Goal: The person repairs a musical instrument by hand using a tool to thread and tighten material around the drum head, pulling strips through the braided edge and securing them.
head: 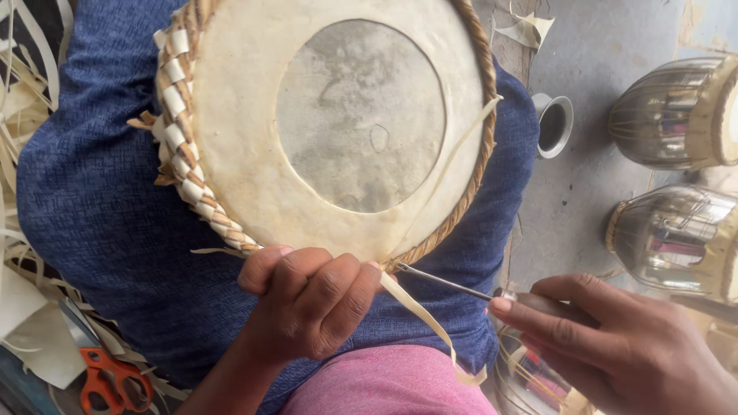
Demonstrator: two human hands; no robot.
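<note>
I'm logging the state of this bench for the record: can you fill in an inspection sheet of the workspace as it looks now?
Surface: grey concrete floor; work rests on a lap in blue cloth.
Job's things: round drum head of pale hide with a grey centre, braided rim; pale flat lacing strip; thin metal awl poked under the rim.
Clutter: orange-handled scissors, pale strip offcuts, small metal cup.
Hands: left hand grips the rim's near edge; right hand holds the awl's handle.
Cables: nothing seen.
Surroundings: two shiny metal drum bodies at right.
</note>
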